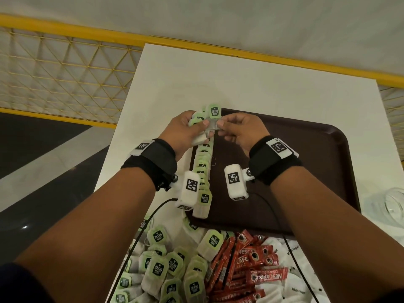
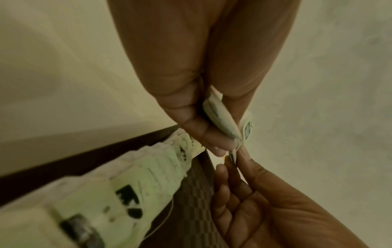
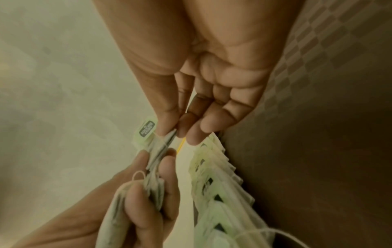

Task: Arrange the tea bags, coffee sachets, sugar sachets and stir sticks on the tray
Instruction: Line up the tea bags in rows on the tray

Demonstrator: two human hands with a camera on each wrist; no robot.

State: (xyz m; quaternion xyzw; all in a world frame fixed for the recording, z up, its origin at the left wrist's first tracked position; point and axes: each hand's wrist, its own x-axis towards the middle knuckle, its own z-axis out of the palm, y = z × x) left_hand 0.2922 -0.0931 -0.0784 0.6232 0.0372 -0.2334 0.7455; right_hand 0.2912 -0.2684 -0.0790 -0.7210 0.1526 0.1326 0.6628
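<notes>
Landmark: the tray [image 1: 317, 162], dark brown, sits on the white counter [image 1: 262, 84].

Row: a line of tea bags [image 1: 202, 169] runs along the tray's left rim, overlapping like shingles, its long axis pointing away from the person.

Left hand: the left hand [image 1: 184, 132] is curled around a stack of tea bags [image 1: 197, 123], held above the far end of the row.

Right hand: the right hand [image 1: 239, 133] pinches the top tea bag [image 1: 215, 112] of that stack between thumb and forefinger; the other fingers hang loose over the tray.

Key relation: the pinched bag lies just beyond the row's far end and in line with it, so the next placement looks like a short move down onto that end. The right hand is the nearer one to do it.

Supply: loose tea bags [image 1: 166, 270], red coffee sachets [image 1: 247, 265] and white sugar sachets [image 1: 293, 287] lie heaped off the tray's near edge. I see no stir sticks.

Head view: shows the whole row and the heaps.

Right wrist view: shows the pinch on the bag [image 3: 157, 139], a string loop and the row's stepped edges [image 3: 220, 176].

Left wrist view: shows the tray's checkered floor [image 2: 195, 201].
</notes>
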